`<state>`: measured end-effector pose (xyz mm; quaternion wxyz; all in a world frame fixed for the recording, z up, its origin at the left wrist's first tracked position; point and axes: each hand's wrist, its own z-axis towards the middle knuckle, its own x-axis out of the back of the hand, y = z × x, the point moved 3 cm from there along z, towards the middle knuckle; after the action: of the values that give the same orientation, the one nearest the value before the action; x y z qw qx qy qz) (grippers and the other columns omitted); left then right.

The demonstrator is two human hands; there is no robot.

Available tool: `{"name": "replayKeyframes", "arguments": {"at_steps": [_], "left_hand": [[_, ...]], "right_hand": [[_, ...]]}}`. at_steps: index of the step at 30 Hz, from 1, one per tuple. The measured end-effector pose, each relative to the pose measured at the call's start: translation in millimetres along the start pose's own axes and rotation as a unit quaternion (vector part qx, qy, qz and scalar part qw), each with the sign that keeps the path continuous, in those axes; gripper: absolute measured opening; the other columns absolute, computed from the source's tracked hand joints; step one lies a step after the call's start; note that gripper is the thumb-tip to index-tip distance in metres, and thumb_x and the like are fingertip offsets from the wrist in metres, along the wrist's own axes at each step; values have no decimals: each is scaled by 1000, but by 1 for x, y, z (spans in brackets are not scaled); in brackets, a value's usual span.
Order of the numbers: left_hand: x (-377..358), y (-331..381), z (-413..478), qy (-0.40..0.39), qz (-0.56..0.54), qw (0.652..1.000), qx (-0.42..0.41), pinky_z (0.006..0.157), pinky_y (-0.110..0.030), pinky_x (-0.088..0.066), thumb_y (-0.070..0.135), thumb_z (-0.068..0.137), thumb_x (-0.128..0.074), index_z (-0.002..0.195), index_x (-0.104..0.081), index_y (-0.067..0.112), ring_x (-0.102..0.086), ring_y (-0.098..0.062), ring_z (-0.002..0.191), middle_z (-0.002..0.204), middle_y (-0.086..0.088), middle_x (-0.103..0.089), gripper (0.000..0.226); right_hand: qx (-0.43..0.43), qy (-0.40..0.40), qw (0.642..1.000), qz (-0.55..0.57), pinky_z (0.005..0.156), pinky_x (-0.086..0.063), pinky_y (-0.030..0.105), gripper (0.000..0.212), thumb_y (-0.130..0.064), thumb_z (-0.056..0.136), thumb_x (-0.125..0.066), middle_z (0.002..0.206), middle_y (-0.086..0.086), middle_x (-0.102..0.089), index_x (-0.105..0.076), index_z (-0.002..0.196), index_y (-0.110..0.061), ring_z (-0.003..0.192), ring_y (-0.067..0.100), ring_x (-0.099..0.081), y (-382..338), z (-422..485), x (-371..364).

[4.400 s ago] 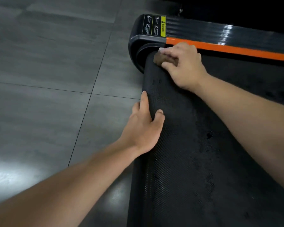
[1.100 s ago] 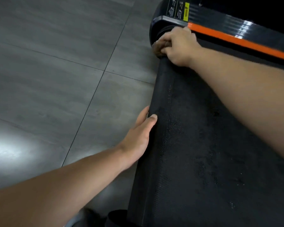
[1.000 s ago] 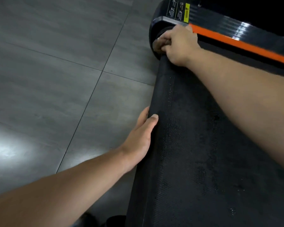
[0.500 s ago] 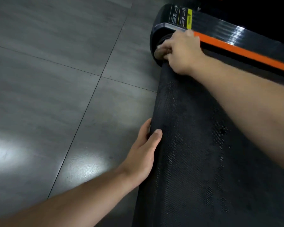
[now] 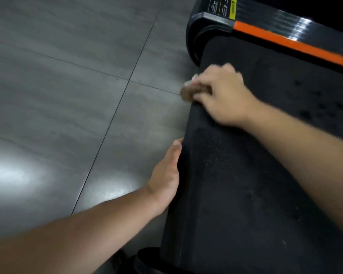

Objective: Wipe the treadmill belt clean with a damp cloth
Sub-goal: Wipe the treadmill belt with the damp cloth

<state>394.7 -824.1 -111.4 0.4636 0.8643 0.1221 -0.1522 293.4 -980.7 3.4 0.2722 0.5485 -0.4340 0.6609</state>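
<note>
Both hands are apart, the right hand (image 5: 224, 95) gripping the cloth (image 5: 187, 92) half off the edge of the belt (image 5: 236, 194) beyond the flat-pressed left hand (image 5: 164, 178), so a fast stroke may slide it off.

Reading dim overall. Catching a soft white glare patch on the floor (image 5: 16, 175) at left, streaky glints on the side rail (image 5: 300, 26). Smearing right hand (image 5: 224, 95) and cloth (image 5: 187, 93) with motion blur.

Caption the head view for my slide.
Right hand grips a brown cloth at the edge of the treadmill belt while the left hand rests against that edge.
</note>
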Motion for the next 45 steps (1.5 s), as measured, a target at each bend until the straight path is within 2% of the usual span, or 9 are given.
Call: {"name": "replayKeyframes", "arguments": {"at_steps": [6, 11, 16, 24, 28, 32, 37, 40, 45], "left_hand": [[-3, 1, -20, 13, -67, 997, 26, 115, -44, -44, 48, 111, -27, 126, -67, 3, -65, -28, 119, 122, -19, -70, 62], [3, 5, -33, 90, 260, 961, -38, 119, -38, -38, 66, 105, -27, 150, -52, 18, -50, -19, 141, 151, -3, -55, 71], [-8, -4, -39, -7, 9, 1000, 5, 92, -29, -55, 38, 113, -29, 114, -65, 7, -72, -10, 95, 102, -5, -75, 47], [-11, 10, -45, 53, 155, 984, -67, 89, -9, -42, 29, 111, -41, 132, -55, 22, -64, 7, 96, 108, 12, -64, 26], [-15, 11, -42, 66, 172, 981, -52, 108, -36, -47, 43, 102, -50, 131, -59, 18, -64, -17, 118, 123, -3, -70, 39], [-24, 23, -36, 83, 227, 967, -83, 79, -4, -44, 34, 109, -45, 143, -49, 27, -58, 6, 103, 117, 16, -63, 35], [-32, 39, -24, 98, 275, 951, -105, 111, -41, -44, 32, 104, -49, 135, -48, 34, -59, -15, 122, 131, 6, -64, 31], [-39, 51, -12, 94, 268, 952, -113, 110, -43, -47, 30, 102, -51, 126, -48, 39, -63, -16, 118, 126, 5, -67, 26], [-47, 60, 3, 92, 286, 948, -104, 109, -45, -48, 44, 91, -49, 131, -41, 42, -61, -18, 119, 130, 5, -62, 40]], "right_hand": [[79, -39, 987, 133, 93, -40, 40, 37, -22, 92, -65, 108, -14, -53, -67, 126, -38, 101, 14, -44, -38, -155, -6], [-24, 65, 994, 89, 95, -40, 51, 40, -21, 89, -63, 110, -7, -56, -67, 125, -38, 104, 18, -44, -24, -125, -10], [118, -73, 975, 170, 87, -36, 39, 45, -14, 90, -65, 115, -11, -51, -64, 128, -37, 104, 13, -41, -67, -224, -15], [39, -10, 986, 164, 94, -40, 46, 40, -18, 88, -70, 111, -14, -53, -68, 122, -40, 102, 13, -44, -34, -215, -8], [88, -104, 969, 207, 99, -38, 37, 38, -27, 84, -70, 111, -21, -56, -70, 119, -43, 108, 7, -48, -34, -251, -6], [85, -54, 977, 189, 96, -44, 37, 35, -25, 82, -75, 111, -15, -57, -72, 116, -34, 106, 9, -50, -30, -252, -7], [102, -55, 978, 171, 94, -35, 20, 38, -45, 84, -75, 112, -13, -49, -65, 117, -30, 104, 4, -43, -37, -255, -15], [112, -24, 983, 142, 84, -41, 25, 37, -44, 88, -68, 108, -6, -51, -65, 123, -30, 99, 12, -44, -21, -225, -13], [-73, 149, 985, 55, 94, -44, 41, 44, -42, 88, -66, 105, 3, -59, -68, 127, -23, 103, 29, -54, 46, -147, 1]]}}
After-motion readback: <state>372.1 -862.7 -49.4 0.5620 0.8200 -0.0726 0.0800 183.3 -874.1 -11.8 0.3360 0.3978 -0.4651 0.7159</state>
